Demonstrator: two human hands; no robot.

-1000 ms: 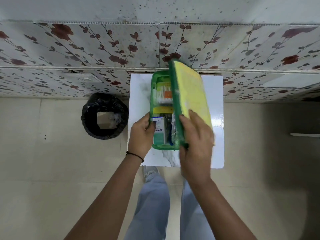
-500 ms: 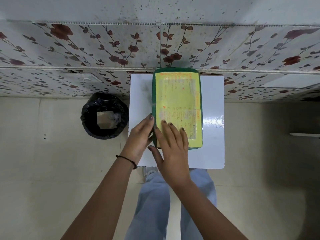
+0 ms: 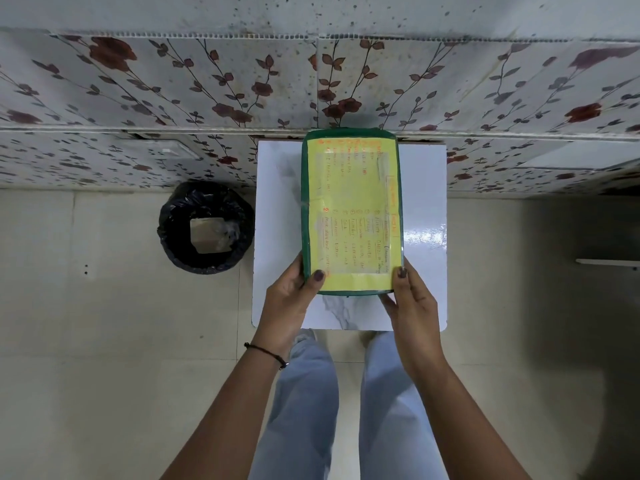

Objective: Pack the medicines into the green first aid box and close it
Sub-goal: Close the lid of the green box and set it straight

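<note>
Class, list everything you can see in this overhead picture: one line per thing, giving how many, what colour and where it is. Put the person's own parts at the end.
First aid box: one, green, lid shut, on the table.
Label: one, yellow with orange and dark writing, on the box lid.
Table: one, glossy white, against the wall.
Bin: one, black-lined, on the floor left of the table.
Wall: white with a red flower pattern, behind the table.
Floor: beige tiles.
Left hand: grips the box's near left corner; dark wrist band.
Right hand: grips the near right corner.
Legs: two, light blue jeans.
</note>
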